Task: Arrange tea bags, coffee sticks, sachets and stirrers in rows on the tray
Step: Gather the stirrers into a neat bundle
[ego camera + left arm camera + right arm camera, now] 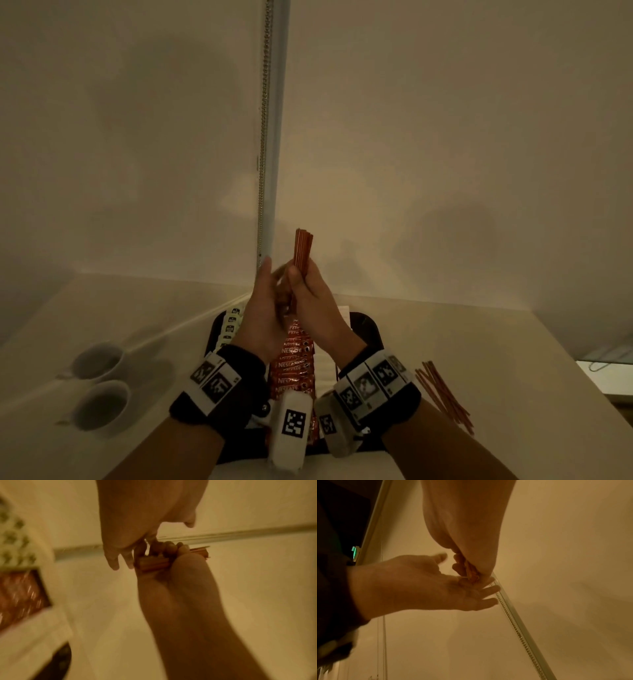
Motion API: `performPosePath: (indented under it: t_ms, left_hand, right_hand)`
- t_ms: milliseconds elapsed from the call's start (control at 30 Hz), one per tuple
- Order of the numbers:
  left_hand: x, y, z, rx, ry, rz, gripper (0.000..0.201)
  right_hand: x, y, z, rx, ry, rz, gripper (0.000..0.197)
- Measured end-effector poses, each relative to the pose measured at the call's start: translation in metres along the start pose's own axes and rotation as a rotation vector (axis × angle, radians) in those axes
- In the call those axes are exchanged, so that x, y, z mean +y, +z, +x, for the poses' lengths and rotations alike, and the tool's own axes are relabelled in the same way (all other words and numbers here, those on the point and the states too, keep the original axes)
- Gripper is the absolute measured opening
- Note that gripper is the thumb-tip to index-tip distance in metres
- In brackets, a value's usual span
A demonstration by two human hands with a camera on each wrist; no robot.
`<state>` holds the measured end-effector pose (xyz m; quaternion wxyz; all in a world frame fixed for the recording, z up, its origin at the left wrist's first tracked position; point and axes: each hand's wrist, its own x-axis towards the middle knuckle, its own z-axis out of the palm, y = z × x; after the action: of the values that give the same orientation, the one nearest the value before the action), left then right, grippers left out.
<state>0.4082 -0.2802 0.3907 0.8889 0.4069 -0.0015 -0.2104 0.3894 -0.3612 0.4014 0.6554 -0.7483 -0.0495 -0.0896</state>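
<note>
While the right hand [317, 294] grips an upright bundle of stirrers [302, 251] above the tray [371, 329], the left hand [262, 301] lies flat against the bundle, fingers straight, squaring it. Red coffee sticks [293, 363] and tea bags [230, 325] already sit in rows below. More stirrers [443, 394] lie loose on the table. A slack grip could drop thin sticks onto the finished rows, scattering them.
</note>
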Motion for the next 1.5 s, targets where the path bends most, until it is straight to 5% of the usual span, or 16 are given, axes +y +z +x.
performPosePath:
  t_ms: [100, 300, 433, 500, 567, 667, 767, 1200, 1300, 1433, 1500]
  left_hand:
    - [0.015, 0.007, -0.001, -0.046, 0.172, 0.278, 0.041]
    - [0.022, 0.005, 0.007, -0.044, 0.132, 0.450, 0.029]
    - [0.030, 0.004, 0.008, 0.001, 0.099, 0.183, 0.026]
    - [0.035, 0.003, 0.004, -0.031, 0.012, 0.137, 0.024]
    - [0.037, 0.007, -0.002, -0.078, -0.095, 0.196, 0.025]
    - [0.039, 0.018, -0.008, -0.120, -0.196, 0.234, 0.025]
    - [0.042, 0.023, -0.011, -0.140, -0.244, 0.243, 0.024]
    - [0.044, 0.024, -0.009, -0.104, -0.290, 0.260, 0.029]
    - [0.042, 0.021, -0.008, -0.127, -0.313, 0.258, 0.029]
    - [0.038, 0.023, -0.005, -0.162, -0.318, 0.277, 0.027]
    - [0.034, 0.026, -0.004, -0.173, -0.310, 0.289, 0.025]
  right_hand:
    - [-0.003, -0.001, 0.003, -0.063, 0.051, -0.015, 0.025]
    - [-0.013, -0.011, 0.003, -0.243, 0.235, -0.024, 0.026]
    - [-0.032, -0.041, 0.010, -0.307, 0.100, -0.688, 0.034]
    - [-0.042, -0.055, 0.014, -0.186, -0.102, -0.788, 0.057]
    - [-0.050, -0.059, 0.019, -0.268, -0.214, -0.732, 0.095]
    - [-0.054, -0.052, 0.024, -0.545, -0.160, -0.786, 0.131]
    - [-0.048, -0.051, 0.026, -0.652, -0.130, -0.888, 0.141]
    - [-0.033, -0.051, 0.020, -0.521, -0.360, -0.944, 0.106]
    - [-0.030, -0.057, 0.023, -0.515, -0.132, -0.694, 0.117]
    - [-0.020, -0.059, 0.027, -0.213, 0.255, -0.015, 0.049]
    - [-0.014, -0.058, 0.027, -0.180, 0.349, 0.167, 0.039]
